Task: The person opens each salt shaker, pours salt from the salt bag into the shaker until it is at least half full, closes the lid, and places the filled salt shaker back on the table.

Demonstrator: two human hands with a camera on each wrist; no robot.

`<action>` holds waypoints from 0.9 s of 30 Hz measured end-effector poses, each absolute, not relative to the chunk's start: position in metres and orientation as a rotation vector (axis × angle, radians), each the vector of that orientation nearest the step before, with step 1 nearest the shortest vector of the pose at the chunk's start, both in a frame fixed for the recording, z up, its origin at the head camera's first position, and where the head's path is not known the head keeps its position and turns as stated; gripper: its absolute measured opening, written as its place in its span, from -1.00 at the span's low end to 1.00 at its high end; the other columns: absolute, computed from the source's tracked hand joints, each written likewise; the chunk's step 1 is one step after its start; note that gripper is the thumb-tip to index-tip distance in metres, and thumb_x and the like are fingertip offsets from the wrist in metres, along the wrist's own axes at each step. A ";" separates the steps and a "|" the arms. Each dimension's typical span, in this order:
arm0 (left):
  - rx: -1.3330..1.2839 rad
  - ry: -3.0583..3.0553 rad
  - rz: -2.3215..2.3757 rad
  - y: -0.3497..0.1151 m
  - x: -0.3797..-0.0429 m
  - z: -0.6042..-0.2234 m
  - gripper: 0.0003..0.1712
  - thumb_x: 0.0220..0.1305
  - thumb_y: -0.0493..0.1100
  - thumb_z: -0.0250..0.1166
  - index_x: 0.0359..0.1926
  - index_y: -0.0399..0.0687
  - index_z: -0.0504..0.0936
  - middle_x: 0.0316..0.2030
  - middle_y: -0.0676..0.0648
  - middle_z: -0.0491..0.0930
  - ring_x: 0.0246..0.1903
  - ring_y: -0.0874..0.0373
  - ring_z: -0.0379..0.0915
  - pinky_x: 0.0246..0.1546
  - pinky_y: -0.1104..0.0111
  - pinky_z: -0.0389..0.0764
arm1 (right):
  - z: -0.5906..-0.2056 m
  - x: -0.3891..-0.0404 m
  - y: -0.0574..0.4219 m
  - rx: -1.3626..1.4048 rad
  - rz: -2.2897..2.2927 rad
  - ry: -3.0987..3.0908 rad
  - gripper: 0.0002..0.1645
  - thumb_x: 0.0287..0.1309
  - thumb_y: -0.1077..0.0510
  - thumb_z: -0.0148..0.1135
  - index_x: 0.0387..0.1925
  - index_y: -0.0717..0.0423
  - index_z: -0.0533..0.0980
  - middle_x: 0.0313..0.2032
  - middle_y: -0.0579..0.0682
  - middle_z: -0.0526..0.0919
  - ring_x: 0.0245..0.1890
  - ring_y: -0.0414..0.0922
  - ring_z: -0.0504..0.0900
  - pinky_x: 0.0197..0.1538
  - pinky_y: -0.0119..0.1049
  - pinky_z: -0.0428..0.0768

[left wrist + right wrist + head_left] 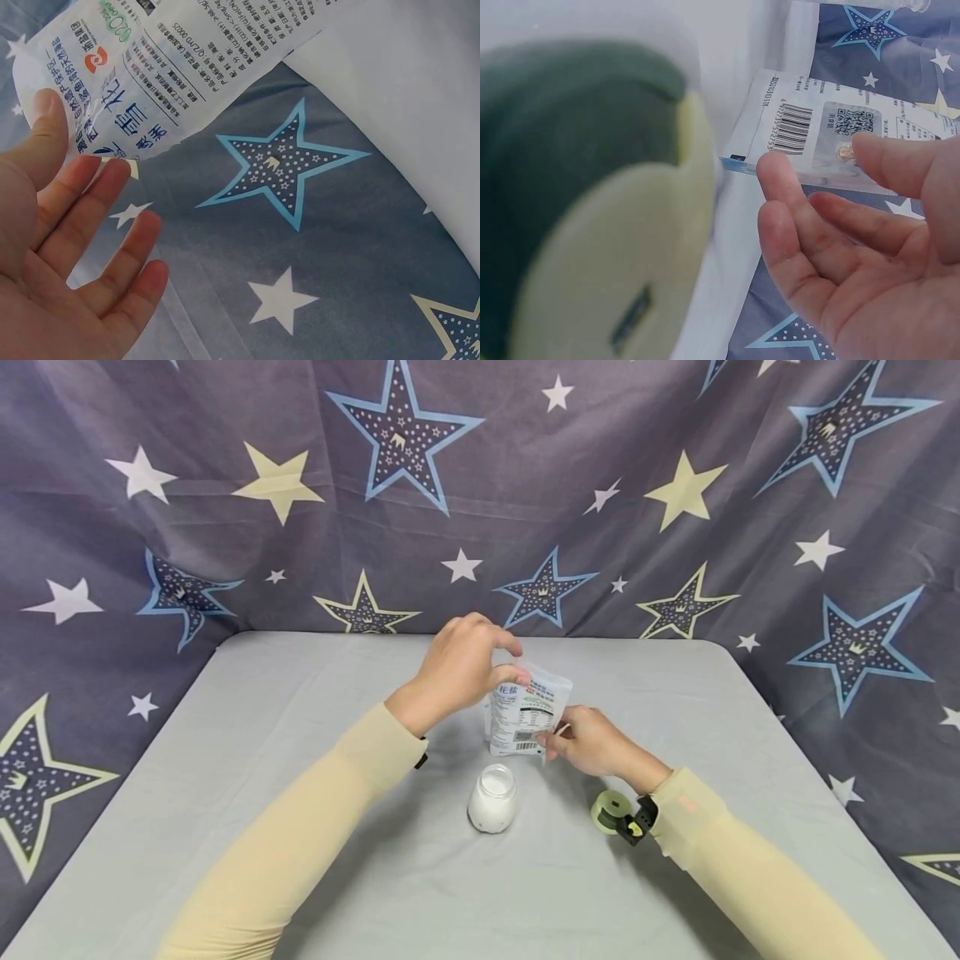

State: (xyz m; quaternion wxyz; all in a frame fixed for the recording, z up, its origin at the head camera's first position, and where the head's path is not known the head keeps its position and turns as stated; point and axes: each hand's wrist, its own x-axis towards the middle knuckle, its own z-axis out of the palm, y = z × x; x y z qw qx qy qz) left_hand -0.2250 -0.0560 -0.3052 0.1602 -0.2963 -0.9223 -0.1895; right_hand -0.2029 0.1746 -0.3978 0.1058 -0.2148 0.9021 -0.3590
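A white salt bag point(525, 718) with printed text, a barcode and a QR code stands upright near the table's middle. At its upper corner is my left hand point(465, 664): the thumb lies over the bag's front, while the other fingers spread loosely beside the edge in the left wrist view. My right hand point(588, 741) is at the bag's lower right edge. There the thumb point(889, 161) overlaps the printed face and the other fingers are apart from it, loosely extended. In front of the bag is a small glass jar point(492, 802) with white contents.
A round pale-green and dark-green object point(611, 811) sits just beside my right wrist and looms blurred in the right wrist view. A grey cloth covers the table point(225, 827). Behind it hangs a dark curtain point(465, 427) with star prints.
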 end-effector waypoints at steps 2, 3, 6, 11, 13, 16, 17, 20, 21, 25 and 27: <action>-0.839 -2.622 -0.556 -0.057 -0.224 -0.305 -0.54 0.10 0.21 0.54 -0.06 0.09 0.81 -0.10 0.07 0.76 0.04 0.04 0.51 0.18 0.15 0.41 | -0.397 -0.202 0.175 -0.629 -1.055 2.663 -0.69 0.36 0.20 0.29 0.07 0.24 0.61 -0.28 0.04 0.75 -0.34 -0.02 0.76 -0.25 -0.23 0.65; -0.833 -2.616 -0.563 -0.058 -0.223 -0.305 -0.53 0.09 0.21 0.54 -0.05 0.09 0.81 -0.09 0.06 0.76 0.04 0.05 0.51 0.18 0.15 0.41 | -0.397 -0.202 0.175 -0.627 -1.060 2.663 -0.69 0.36 0.20 0.30 0.07 0.23 0.61 -0.26 0.04 0.75 -0.34 -0.03 0.76 -0.27 -0.23 0.65; -0.817 -2.592 -0.584 -0.061 -0.222 -0.305 -0.51 0.09 0.23 0.54 -0.04 0.08 0.81 -0.08 0.06 0.76 0.02 0.07 0.51 0.16 0.16 0.42 | -0.396 -0.201 0.175 -0.620 -1.068 2.670 -0.67 0.34 0.16 0.33 0.07 0.21 0.62 -0.25 0.01 0.74 -0.34 -0.06 0.75 -0.29 -0.23 0.66; -0.786 -2.550 -0.633 -0.067 -0.221 -0.307 -0.48 0.09 0.26 0.53 -0.04 0.07 0.80 -0.08 0.08 0.76 0.00 0.08 0.52 0.14 0.14 0.44 | -0.396 -0.200 0.177 -0.611 -1.073 2.695 -0.61 0.30 0.11 0.39 0.09 0.19 0.61 -0.23 0.01 0.72 -0.33 -0.04 0.73 -0.32 -0.23 0.66; -0.763 -2.536 -0.658 -0.071 -0.221 -0.309 -0.49 0.09 0.26 0.53 -0.05 0.07 0.80 -0.09 0.08 0.76 0.00 0.07 0.53 0.13 0.12 0.46 | -0.396 -0.200 0.178 -0.624 -1.064 2.713 -0.59 0.28 0.10 0.41 0.09 0.19 0.61 -0.24 0.03 0.71 -0.33 -0.04 0.72 -0.32 -0.23 0.66; -0.719 -2.510 -0.693 -0.079 -0.221 -0.312 -0.51 0.12 0.25 0.52 -0.07 0.06 0.80 -0.11 0.05 0.76 -0.01 0.05 0.54 0.08 0.10 0.49 | -0.397 -0.200 0.181 -0.656 -1.048 2.736 -0.58 0.26 0.09 0.44 0.08 0.19 0.61 -0.24 0.05 0.70 -0.33 -0.04 0.71 -0.30 -0.25 0.65; -0.706 -2.498 -0.706 -0.081 -0.221 -0.314 -0.52 0.14 0.24 0.52 -0.07 0.05 0.80 -0.11 0.05 0.76 -0.01 0.05 0.55 0.06 0.10 0.51 | -0.396 -0.200 0.182 -0.660 -1.046 2.741 -0.57 0.25 0.09 0.44 0.08 0.18 0.61 -0.24 0.05 0.70 -0.34 -0.05 0.71 -0.29 -0.25 0.65; -0.672 -2.455 -0.743 -0.088 -0.222 -0.318 -0.54 0.16 0.24 0.51 -0.10 0.03 0.80 -0.11 0.03 0.76 -0.03 0.06 0.57 -0.02 0.11 0.56 | -0.395 -0.198 0.184 -0.670 -1.046 2.746 -0.56 0.24 0.09 0.45 0.10 0.18 0.60 -0.22 0.07 0.69 -0.34 -0.04 0.69 -0.28 -0.23 0.64; -0.660 -2.442 -0.756 -0.090 -0.221 -0.319 -0.54 0.16 0.24 0.51 -0.11 0.02 0.80 -0.11 0.03 0.76 -0.04 0.07 0.57 -0.04 0.12 0.57 | -0.395 -0.198 0.185 -0.665 -1.045 2.749 -0.55 0.24 0.09 0.45 0.10 0.18 0.60 -0.21 0.08 0.68 -0.33 -0.04 0.69 -0.28 -0.22 0.64; -0.621 -2.420 -0.809 -0.098 -0.220 -0.324 -0.55 0.20 0.23 0.48 -0.13 -0.01 0.80 -0.13 0.01 0.76 -0.02 0.05 0.60 -0.07 0.10 0.59 | -0.394 -0.196 0.188 -0.643 -1.039 2.758 -0.58 0.24 0.06 0.45 0.05 0.17 0.60 -0.18 0.10 0.67 -0.28 -0.03 0.69 -0.24 -0.20 0.64; -0.604 -2.427 -0.832 -0.101 -0.219 -0.326 -0.56 0.22 0.23 0.47 -0.13 -0.01 0.80 -0.13 0.00 0.76 0.00 0.03 0.60 -0.06 0.07 0.59 | -0.394 -0.195 0.190 -0.636 -1.033 2.770 -0.62 0.24 0.05 0.45 0.00 0.14 0.61 -0.16 0.09 0.67 -0.25 -0.03 0.69 -0.21 -0.18 0.65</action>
